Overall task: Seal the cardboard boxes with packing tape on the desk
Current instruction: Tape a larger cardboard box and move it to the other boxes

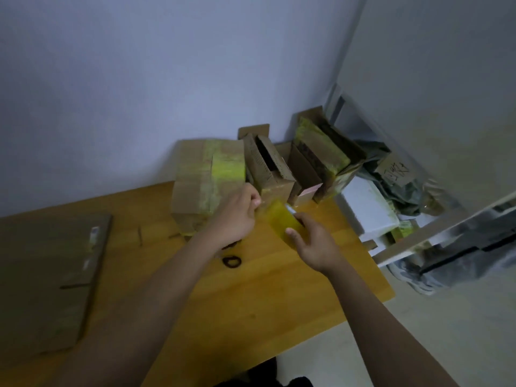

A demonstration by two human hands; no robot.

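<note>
A roll of yellow packing tape (280, 219) is gripped in my right hand (312, 241) above the wooden desk (265, 297). My left hand (237, 213) pinches the loose tape end just left of the roll, fingers curled. Behind my left hand stands a cardboard box (201, 180) with yellow tape across its top. To its right an open-topped cardboard box (268, 169) stands at the desk's far edge. Further right, other taped boxes (321, 155) lean in the corner. The view is motion-blurred.
A flat sheet of cardboard (47, 275) lies on the desk at the left. Black scissors (231, 259) lie under my left forearm. A white foam block (368, 208), grey bags (396, 177) and a white metal rack (418, 238) stand off the desk's right edge.
</note>
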